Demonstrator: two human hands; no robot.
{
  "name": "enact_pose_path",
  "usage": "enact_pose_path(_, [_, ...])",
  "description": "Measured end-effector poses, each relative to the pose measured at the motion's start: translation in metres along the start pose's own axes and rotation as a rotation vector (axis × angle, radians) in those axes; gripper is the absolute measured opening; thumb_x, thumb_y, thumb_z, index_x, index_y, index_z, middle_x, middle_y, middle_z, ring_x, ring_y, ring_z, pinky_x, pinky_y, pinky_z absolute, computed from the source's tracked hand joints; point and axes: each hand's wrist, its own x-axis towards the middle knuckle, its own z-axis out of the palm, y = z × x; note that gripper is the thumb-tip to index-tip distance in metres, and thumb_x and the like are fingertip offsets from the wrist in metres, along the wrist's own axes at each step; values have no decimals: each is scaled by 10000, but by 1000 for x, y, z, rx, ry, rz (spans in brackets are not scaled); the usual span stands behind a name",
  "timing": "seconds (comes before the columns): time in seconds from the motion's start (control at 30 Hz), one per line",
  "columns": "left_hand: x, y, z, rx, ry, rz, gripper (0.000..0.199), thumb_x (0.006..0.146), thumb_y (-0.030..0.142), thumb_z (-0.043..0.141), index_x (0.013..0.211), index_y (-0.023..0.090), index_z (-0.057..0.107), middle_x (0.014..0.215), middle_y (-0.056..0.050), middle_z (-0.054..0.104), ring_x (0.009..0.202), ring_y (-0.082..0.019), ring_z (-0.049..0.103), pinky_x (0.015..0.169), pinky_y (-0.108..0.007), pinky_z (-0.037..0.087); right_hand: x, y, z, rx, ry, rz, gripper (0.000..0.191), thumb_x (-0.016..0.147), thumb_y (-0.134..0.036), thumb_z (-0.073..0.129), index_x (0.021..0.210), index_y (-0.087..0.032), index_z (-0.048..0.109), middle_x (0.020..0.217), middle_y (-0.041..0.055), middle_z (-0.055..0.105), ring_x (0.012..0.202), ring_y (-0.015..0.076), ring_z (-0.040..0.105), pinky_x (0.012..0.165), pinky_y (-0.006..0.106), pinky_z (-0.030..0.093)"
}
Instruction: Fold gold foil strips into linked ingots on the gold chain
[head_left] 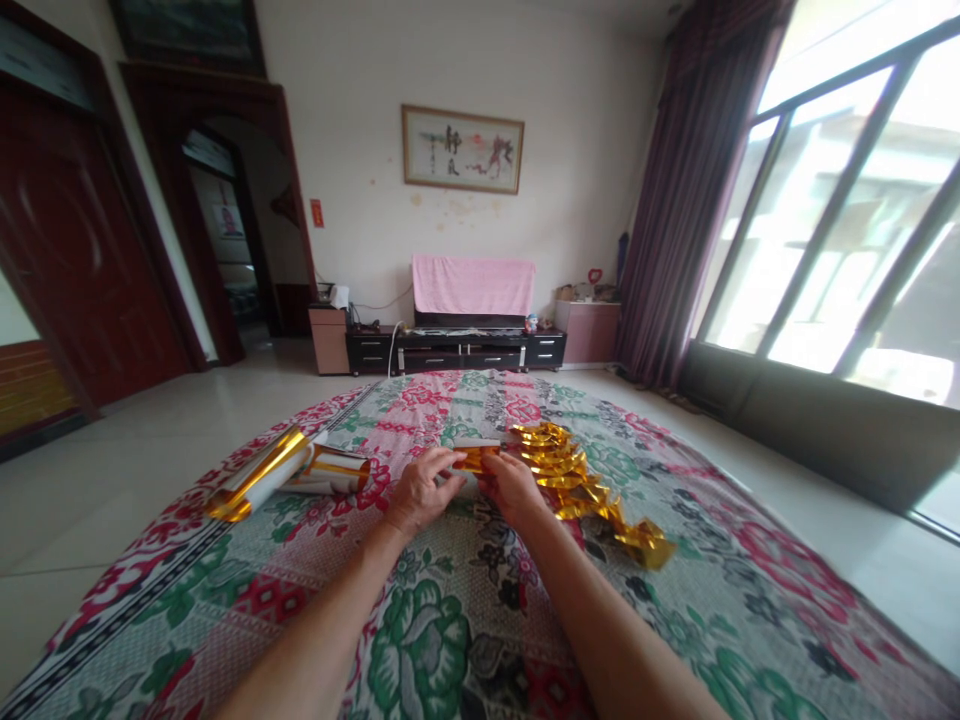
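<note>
Between my two hands is a small piece of gold foil paper [478,458] with a pale edge along its far side. My left hand [426,490] pinches its left end between thumb and fingers. At the right end, my right hand [511,487] has its fingers closed on the same paper. Just right of my right hand lies a row of folded gold foil pieces [559,465], overlapping and trailing toward me. Left of my left hand lie rolled sheets of gold and white foil paper [262,475], partly curled open.
Everything lies on a large flowered cloth [420,640] in green, red and grey. Beyond it, a low black cabinet [461,355] stands by the wall, with a pink cloth [474,285] draped over something on it. Purple curtains [690,180] and windows are on the right.
</note>
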Motion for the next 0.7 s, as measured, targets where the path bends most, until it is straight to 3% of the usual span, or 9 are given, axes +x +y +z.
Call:
enact_pose_path(0.13, [1,-1,3,-10,84,-45,163,724,241,603,859,198,682,1009,-66,625,858,-150,615,669,-225,523,-1,1,-1,-17,-20,3,193,592,-281,623,745,-169,582,672,-3,614,545,92,530,488,194,419])
enact_pose_path(0.3, [2,0,2,-23,59,-57,188,723,250,605,887,202,684,1094,-82,600,935,-171,603,736,-256,523,-2,1,0,9,-45,22,193,588,-260,618,752,-162,598,701,10,630,568,97,547,501,192,419])
enact_pose_path(0.43, [3,2,0,-20,43,-36,148,744,257,582,823,204,694,1010,-65,632,956,-169,595,807,-264,496,-4,0,1,1,-102,27,234,577,-252,635,790,-157,627,725,20,649,610,108,570,526,196,419])
enact_pose_path(0.7, [4,7,-3,-46,-24,-47,137,736,231,561,760,189,690,972,-66,631,941,-177,594,799,-254,488,-5,-1,-1,-56,-160,53,243,567,-205,624,802,-159,665,720,13,666,621,107,574,531,189,412])
